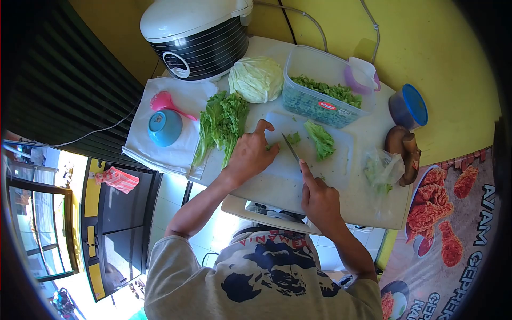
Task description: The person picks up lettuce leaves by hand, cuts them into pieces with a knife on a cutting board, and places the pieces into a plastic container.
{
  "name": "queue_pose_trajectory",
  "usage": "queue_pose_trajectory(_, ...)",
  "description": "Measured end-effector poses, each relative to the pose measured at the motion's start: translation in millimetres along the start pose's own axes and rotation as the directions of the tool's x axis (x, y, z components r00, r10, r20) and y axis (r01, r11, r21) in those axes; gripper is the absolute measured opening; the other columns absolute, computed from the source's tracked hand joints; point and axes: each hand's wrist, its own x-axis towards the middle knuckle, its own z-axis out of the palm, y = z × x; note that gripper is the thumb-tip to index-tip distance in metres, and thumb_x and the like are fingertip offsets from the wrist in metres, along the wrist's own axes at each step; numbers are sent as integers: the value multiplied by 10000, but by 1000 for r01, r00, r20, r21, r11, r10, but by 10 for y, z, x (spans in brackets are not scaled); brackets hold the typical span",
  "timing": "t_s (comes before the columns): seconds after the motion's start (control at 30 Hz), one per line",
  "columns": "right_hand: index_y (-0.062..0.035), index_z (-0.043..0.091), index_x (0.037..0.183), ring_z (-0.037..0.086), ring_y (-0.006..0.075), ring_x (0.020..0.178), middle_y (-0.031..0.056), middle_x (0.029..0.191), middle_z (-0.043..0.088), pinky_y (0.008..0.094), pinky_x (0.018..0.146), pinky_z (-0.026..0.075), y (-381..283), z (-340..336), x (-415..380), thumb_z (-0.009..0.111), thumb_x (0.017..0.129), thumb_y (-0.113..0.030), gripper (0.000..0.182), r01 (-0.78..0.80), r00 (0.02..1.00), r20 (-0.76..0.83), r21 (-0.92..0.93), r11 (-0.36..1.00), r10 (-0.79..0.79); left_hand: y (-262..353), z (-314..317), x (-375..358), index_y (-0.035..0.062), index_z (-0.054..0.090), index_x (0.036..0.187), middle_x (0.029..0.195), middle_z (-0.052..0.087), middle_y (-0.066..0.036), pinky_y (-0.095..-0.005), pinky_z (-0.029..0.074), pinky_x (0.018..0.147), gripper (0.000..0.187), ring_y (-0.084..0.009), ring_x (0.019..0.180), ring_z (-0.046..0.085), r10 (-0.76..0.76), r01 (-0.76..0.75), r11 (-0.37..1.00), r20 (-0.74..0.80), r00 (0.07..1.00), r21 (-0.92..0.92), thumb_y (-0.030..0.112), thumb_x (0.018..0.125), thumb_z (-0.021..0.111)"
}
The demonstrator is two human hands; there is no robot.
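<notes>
My right hand [321,200] is wrapped round the handle of a knife [292,148], its blade pointing up and left over the white cutting board [341,168]. To the left, my left hand [252,152] hovers at the board's edge, index finger hooked and thumb apart; a small green scrap shows beside its fingers. A lettuce leaf [320,140] lies on the board right of the blade, with small cut bits around it. Left of my left hand rests a bunch of lettuce [224,122]. Behind the board, a clear plastic container [298,104] holds chopped greens.
A cabbage [256,79] sits by the rice cooker [200,48]. At left are a blue bowl [165,128] and pink ladle [162,101]; at right, a blue-lidded tub [408,106], a brown object [404,152] and a plastic bag [381,170] with greens.
</notes>
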Motion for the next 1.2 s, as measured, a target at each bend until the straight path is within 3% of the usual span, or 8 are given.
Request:
queue_pose_trajectory(0.33, -132, 463, 1573, 596, 253, 468, 81, 683, 604, 406, 461, 525, -93, 48, -86, 647, 930, -73, 672, -7, 1000, -10, 115, 993, 8, -5, -30, -62, 29, 545, 1303, 646, 650, -204, -466, 543, 664, 487, -408, 634, 692, 84, -87, 995, -58, 995, -56, 177, 894, 762)
queue_pose_trajectory(0.43, -132, 470, 1568, 598, 257, 469, 84, 681, 604, 409, 460, 526, -105, 29, -85, 646, 931, -75, 664, -26, 1000, 6, 111, 994, 26, 21, -128, -85, 13, 602, 1203, 656, 660, -204, -462, 550, 672, 374, -405, 623, 690, 47, -47, 997, -8, 999, -58, 166, 897, 752)
queue_pose_trajectory(0.53, -133, 463, 1573, 595, 260, 467, 86, 679, 602, 411, 460, 525, -111, 10, -76, 646, 932, -74, 670, -29, 999, 21, 97, 995, 27, -73, -109, -80, 3, 659, 1032, 676, 674, -203, -465, 558, 684, 219, -404, 627, 690, 105, -105, 995, 37, 994, -1, 150, 891, 740)
queue_pose_trajectory(0.63, -132, 445, 1584, 589, 262, 464, 88, 677, 599, 414, 458, 520, -107, -4, -75, 643, 937, -69, 680, -28, 999, 24, 92, 995, 26, -32, -80, -50, 6, 673, 895, 682, 680, -206, -475, 564, 696, 147, -408, 633, 689, 121, -121, 989, 4, 993, 81, 138, 876, 735)
queue_pose_trajectory(0.9, -109, 403, 1605, 593, 274, 481, 98, 683, 600, 416, 475, 514, -143, -19, -60, 633, 945, -43, 703, -22, 1000, -15, 198, 980, 26, 5, 11, -11, -11, 687, 924, 611, 654, -198, -429, 559, 654, 153, -358, 592, 691, 69, -67, 997, -47, 996, 49, 129, 873, 719)
queue_pose_trajectory(1.03, -111, 383, 1614, 598, 282, 488, 104, 704, 607, 427, 484, 525, -190, 6, -120, 635, 945, -57, 717, -48, 998, 48, 207, 977, 39, -63, 47, -34, -27, 692, 953, 610, 659, -190, -394, 553, 639, 181, -317, 575, 694, -30, 29, 995, -10, 999, -93, 138, 886, 722)
queue_pose_trajectory(1.2, -85, 414, 1591, 658, 333, 585, 164, 772, 672, 443, 560, 543, -266, -109, -78, 611, 961, -12, 664, -121, 978, 186, 129, 984, 96, -25, -19, -75, -19, 705, 921, 639, 676, -195, -398, 554, 635, 167, -325, 595, 705, 18, -19, 1000, -71, 997, -16, 143, 889, 724)
